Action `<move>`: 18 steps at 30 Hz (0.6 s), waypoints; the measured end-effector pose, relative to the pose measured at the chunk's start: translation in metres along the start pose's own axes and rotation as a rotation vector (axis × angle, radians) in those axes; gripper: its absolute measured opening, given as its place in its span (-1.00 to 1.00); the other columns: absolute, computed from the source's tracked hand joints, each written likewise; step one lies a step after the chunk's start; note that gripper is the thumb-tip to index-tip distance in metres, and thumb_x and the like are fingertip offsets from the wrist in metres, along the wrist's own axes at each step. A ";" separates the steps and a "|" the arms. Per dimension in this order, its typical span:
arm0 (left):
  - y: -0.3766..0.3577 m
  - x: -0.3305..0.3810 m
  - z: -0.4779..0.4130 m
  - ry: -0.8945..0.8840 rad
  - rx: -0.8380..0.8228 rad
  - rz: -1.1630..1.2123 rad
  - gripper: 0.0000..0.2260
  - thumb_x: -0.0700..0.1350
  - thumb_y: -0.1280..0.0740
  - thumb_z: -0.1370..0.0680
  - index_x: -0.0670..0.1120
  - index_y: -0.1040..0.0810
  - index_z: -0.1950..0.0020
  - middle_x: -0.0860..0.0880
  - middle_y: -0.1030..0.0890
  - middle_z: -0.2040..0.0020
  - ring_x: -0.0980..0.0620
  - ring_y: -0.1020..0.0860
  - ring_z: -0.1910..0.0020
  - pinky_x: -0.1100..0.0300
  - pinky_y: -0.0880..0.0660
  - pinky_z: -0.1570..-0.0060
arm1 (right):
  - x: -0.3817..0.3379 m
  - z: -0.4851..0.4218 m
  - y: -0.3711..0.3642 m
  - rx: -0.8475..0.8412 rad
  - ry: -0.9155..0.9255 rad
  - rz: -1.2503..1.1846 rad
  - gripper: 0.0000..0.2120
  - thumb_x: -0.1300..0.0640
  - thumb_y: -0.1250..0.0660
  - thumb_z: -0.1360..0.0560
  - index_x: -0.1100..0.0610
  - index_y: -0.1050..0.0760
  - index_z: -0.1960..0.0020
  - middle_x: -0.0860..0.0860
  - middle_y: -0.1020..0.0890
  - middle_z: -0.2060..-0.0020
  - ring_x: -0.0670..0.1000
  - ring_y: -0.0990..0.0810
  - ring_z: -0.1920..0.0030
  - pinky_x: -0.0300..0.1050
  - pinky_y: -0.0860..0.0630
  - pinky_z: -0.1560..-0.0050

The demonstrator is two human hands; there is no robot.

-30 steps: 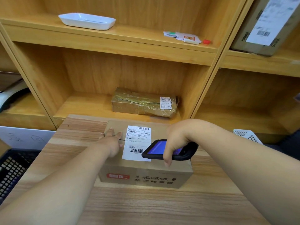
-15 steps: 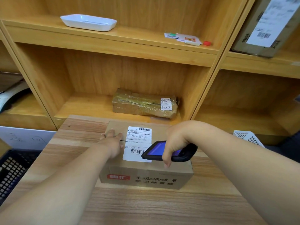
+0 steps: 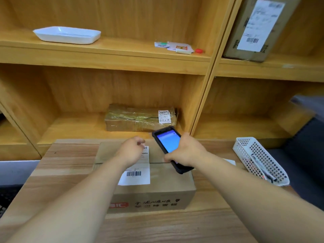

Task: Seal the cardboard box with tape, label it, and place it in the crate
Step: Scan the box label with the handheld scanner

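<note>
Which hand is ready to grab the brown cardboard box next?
Probably the left hand: it holds nothing and is right above the brown cardboard box, over its white paper label. The right hand is busy gripping the black handheld scanner with a blue screen.

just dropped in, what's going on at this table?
A person is working on a cardboard box that sits on the wooden table, a shipping label already stuck on its top. The right hand grips a handheld scanner, screen lit blue, above the box's far edge. The left hand is over the label, fingers loosely curled, holding nothing. The box is not yet in a crate.
</note>
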State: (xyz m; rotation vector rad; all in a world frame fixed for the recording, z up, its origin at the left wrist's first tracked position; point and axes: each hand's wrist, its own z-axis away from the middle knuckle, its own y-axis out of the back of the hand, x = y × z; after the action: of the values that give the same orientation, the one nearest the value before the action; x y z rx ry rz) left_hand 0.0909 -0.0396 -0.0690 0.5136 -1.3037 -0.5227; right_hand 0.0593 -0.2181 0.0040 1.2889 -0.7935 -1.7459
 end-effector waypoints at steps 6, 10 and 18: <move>-0.040 0.064 -0.001 -0.032 -0.181 0.330 -0.72 -0.28 -0.21 -0.56 -0.15 -0.51 -0.26 -0.13 -0.61 -0.07 -0.02 -0.51 0.00 0.20 -0.39 0.07 | 0.052 -0.011 0.001 0.234 -0.114 -0.187 -0.33 -0.05 -0.56 -0.16 0.09 -0.21 -0.05 0.08 -0.49 -0.02 0.15 -0.53 -0.02 -0.04 -0.49 0.13; -0.076 0.102 0.002 0.000 -0.309 0.498 -0.72 -0.37 -0.15 -0.55 -0.14 -0.45 -0.20 -0.10 -0.59 0.15 0.01 -0.53 0.27 0.20 -0.40 0.27 | 0.093 -0.018 0.001 0.280 -0.226 -0.254 -0.30 -0.04 -0.57 -0.16 0.10 -0.22 -0.10 0.08 -0.48 -0.05 0.15 -0.52 -0.04 -0.01 -0.51 0.06; -0.184 0.134 -0.001 0.205 -0.504 0.541 -0.78 -0.38 -0.11 -0.57 -0.10 -0.43 0.10 -0.10 -0.52 0.23 -0.06 -0.54 0.26 0.12 -0.49 0.20 | 0.189 -0.023 -0.010 0.284 -0.483 -0.250 -0.09 -0.10 -0.57 -0.07 0.09 -0.21 -0.28 0.10 -0.44 -0.14 0.16 -0.45 -0.18 0.12 -0.52 -0.12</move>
State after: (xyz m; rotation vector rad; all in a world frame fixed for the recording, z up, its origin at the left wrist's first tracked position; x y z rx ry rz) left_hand 0.1033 -0.2665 -0.0819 -0.2022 -1.0065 -0.3135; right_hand 0.0495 -0.3799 -0.0965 1.1960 -1.2305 -2.2540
